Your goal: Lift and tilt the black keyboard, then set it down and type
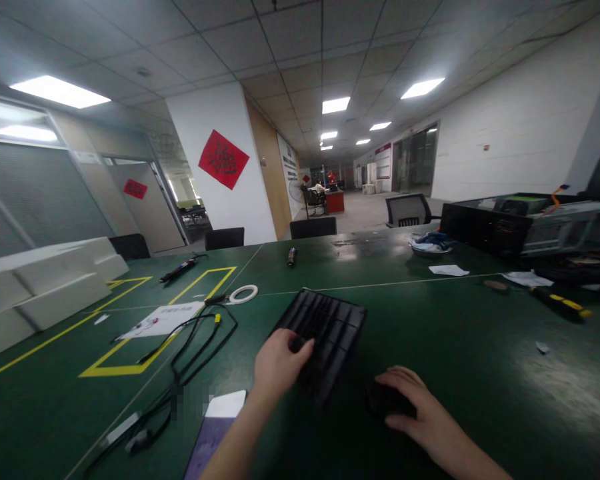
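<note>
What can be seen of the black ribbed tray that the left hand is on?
The black tray looks like moulded plastic, roughly rectangular, its top divided by parallel ribs into long narrow slots. It lies flat on the green table, turned at an angle to the table edge, near the middle in front of the person. The left hand grips its near left corner, fingers curled over the rim. The right hand rests beside it on a small dark object, apart from the tray.

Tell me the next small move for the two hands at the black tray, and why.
Probably lift the near edge of the black slotted tray a little with the left hand. Its fingers already curl over that edge, while the right hand rests flat on a small dark object beside the tray on the green table, so only the left has a grip.
</note>
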### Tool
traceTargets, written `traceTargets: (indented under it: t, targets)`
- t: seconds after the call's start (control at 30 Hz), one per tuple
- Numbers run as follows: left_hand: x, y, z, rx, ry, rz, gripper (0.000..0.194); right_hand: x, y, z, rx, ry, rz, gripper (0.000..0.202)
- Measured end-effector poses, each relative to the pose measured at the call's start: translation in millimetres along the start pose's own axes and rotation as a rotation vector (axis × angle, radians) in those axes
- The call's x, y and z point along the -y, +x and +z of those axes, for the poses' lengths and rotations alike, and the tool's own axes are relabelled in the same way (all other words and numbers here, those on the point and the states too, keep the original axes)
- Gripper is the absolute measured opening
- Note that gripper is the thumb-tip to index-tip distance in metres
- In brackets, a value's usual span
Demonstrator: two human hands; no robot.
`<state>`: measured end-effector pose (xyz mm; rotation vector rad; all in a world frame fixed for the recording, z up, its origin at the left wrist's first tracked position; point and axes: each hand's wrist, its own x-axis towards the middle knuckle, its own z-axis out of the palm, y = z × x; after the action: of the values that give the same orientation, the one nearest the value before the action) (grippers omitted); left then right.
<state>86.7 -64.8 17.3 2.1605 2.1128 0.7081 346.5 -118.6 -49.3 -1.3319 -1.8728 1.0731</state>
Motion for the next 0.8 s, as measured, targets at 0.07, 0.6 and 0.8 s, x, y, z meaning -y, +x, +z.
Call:
traceTargets:
  t: [0.07,0.6,0.8]
  targets:
    - [30.3,15.9,-8.0,0.036,0.186,-0.164,0.046,-1.8,0.5,1.0,0.024,0.051,0.071,0.048]
    - [143.5,11.5,-29.0,-0.067,0.005,-0.237,0.047,-7.8,3.7,5.5,0.095,0.045,0.105,0.052]
    - [197.8,-21.7,-23.5,-0.080,-0.371,-0.109,0.049,-20.0,-2.6,-39.6,-0.147,-0.095,0.043,0.050]
